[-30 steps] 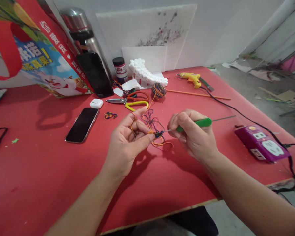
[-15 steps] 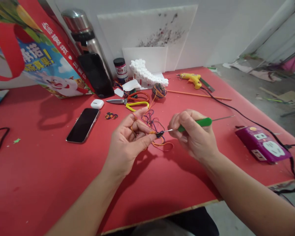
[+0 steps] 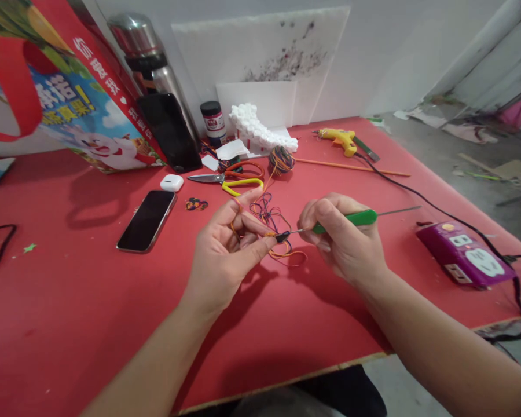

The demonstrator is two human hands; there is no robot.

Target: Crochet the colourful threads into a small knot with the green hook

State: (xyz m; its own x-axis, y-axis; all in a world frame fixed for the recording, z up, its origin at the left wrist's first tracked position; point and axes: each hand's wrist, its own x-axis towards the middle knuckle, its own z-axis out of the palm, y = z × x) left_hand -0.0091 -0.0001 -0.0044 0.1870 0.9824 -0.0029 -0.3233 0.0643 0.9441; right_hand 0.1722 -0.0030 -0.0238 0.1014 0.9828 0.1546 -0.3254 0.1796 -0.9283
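Observation:
Between thumb and fingers, my left hand (image 3: 223, 255) pinches a small crocheted piece (image 3: 281, 237) in dark and orange yarn. A strand of yarn loops around its raised index finger and runs back to a multicoloured yarn ball (image 3: 281, 160). My right hand (image 3: 341, 234) is closed around the green handle of a crochet hook (image 3: 364, 217). The hook's thin metal tip meets the dark end of the piece; whether it sits inside a loop I cannot tell. Loose yarn (image 3: 267, 211) lies tangled on the table behind and below the fingers.
Scissors (image 3: 232, 178), a phone (image 3: 147, 221), an earbud case (image 3: 172, 183) and a small yarn piece (image 3: 196, 204) lie on the red table (image 3: 91, 324). A yellow glue gun (image 3: 339, 141) trails its cord past a purple power box (image 3: 464, 255). A gift bag (image 3: 99, 133) and steel flask (image 3: 139, 43) stand back left.
My right hand has shifted very slightly to the right with the crochet hook. My left hand and the crocheted piece stay nearly where they were.

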